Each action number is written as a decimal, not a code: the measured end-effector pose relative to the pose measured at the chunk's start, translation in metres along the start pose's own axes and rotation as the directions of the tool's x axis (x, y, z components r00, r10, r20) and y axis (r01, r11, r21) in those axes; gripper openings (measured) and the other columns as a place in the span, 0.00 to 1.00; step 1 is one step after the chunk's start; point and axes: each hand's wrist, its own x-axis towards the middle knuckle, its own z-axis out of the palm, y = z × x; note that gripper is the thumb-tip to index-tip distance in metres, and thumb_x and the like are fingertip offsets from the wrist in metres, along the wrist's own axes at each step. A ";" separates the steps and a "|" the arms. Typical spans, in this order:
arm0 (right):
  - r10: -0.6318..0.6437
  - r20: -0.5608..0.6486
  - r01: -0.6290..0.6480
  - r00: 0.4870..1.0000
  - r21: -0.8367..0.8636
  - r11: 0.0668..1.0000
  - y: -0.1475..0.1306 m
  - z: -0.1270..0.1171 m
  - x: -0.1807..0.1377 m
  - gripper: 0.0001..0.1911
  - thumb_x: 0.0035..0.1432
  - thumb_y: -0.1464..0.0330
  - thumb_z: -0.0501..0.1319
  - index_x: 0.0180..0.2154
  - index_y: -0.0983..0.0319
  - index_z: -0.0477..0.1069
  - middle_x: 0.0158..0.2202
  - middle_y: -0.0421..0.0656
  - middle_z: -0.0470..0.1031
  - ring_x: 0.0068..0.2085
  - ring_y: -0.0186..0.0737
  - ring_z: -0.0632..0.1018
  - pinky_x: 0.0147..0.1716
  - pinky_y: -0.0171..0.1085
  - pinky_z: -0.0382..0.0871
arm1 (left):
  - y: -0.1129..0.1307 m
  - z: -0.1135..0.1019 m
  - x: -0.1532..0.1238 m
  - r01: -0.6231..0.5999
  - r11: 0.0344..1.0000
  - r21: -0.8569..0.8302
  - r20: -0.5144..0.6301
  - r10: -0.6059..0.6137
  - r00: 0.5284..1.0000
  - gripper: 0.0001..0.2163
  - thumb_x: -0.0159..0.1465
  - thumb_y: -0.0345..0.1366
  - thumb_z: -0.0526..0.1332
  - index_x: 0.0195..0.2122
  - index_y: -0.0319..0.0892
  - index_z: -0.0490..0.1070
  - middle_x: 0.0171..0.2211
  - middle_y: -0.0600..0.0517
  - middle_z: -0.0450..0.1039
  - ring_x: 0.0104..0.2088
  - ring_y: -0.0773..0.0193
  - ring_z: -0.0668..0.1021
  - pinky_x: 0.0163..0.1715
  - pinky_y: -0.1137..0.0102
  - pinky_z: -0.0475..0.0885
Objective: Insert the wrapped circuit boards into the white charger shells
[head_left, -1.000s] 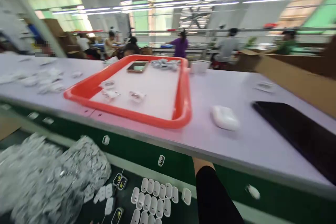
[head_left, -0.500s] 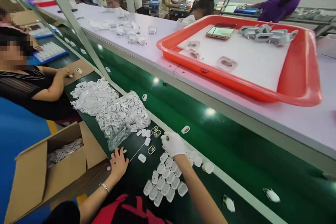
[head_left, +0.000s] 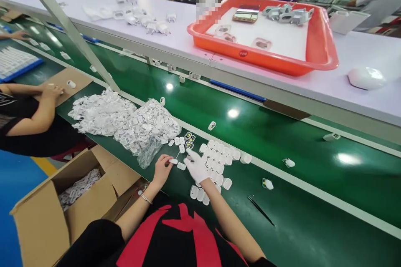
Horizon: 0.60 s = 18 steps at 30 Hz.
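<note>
My bare left hand [head_left: 163,171] pinches a small white plastic cover [head_left: 173,161] between thumb and fingertips. Close to it, my white-gloved right hand [head_left: 197,167] has its fingers bent together; whatever lies in them is mostly hidden. A loose white cover [head_left: 181,166] rests on the dark green bench between the hands. Just beyond them are several open charger housings [head_left: 189,144] with dark and yellow insides, and more white covers [head_left: 182,148]. White charger housings [head_left: 210,162] stand in close rows beside and partly behind my right hand.
Plastic bags of small white parts [head_left: 150,127] lie left of my hands. Below stands an open cardboard box [head_left: 40,212]. Black tweezers [head_left: 261,210] lie at right. A green conveyor [head_left: 250,133] carries scattered chargers; a red tray [head_left: 263,60] sits on the shelf above. A co-worker's hands are at left.
My left hand has moved right and picked up a white cover. My right hand has come back toward it. The view has shifted, bringing the tweezers into sight.
</note>
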 end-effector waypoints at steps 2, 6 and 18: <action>0.045 -0.017 -0.043 0.999 0.122 0.992 0.000 0.008 -0.014 0.18 0.54 0.58 0.62 0.45 0.58 0.75 0.41 0.44 0.78 0.42 0.42 0.77 0.44 0.43 0.73 | 0.015 0.004 0.011 -0.109 0.992 -0.064 0.090 0.115 0.989 0.13 0.58 0.25 0.55 0.42 0.41 0.73 0.41 0.49 0.72 0.40 0.62 0.77 0.41 0.67 0.75; 0.161 -0.105 -0.121 0.981 0.310 0.943 0.006 0.008 -0.025 0.17 0.53 0.55 0.60 0.36 0.60 0.79 0.36 0.45 0.80 0.38 0.45 0.79 0.39 0.42 0.74 | 0.040 0.013 0.032 -0.237 0.960 -0.151 0.261 0.270 0.927 0.17 0.57 0.27 0.58 0.49 0.40 0.69 0.39 0.49 0.73 0.37 0.64 0.77 0.38 0.69 0.76; 0.417 -0.265 -0.189 0.869 0.603 0.775 0.029 -0.027 -0.024 0.21 0.47 0.58 0.62 0.42 0.61 0.77 0.29 0.43 0.79 0.24 0.38 0.75 0.24 0.37 0.71 | 0.056 0.018 0.079 -0.553 0.833 -0.023 0.589 0.458 0.665 0.22 0.54 0.20 0.55 0.48 0.46 0.72 0.54 0.49 0.68 0.53 0.55 0.69 0.56 0.57 0.62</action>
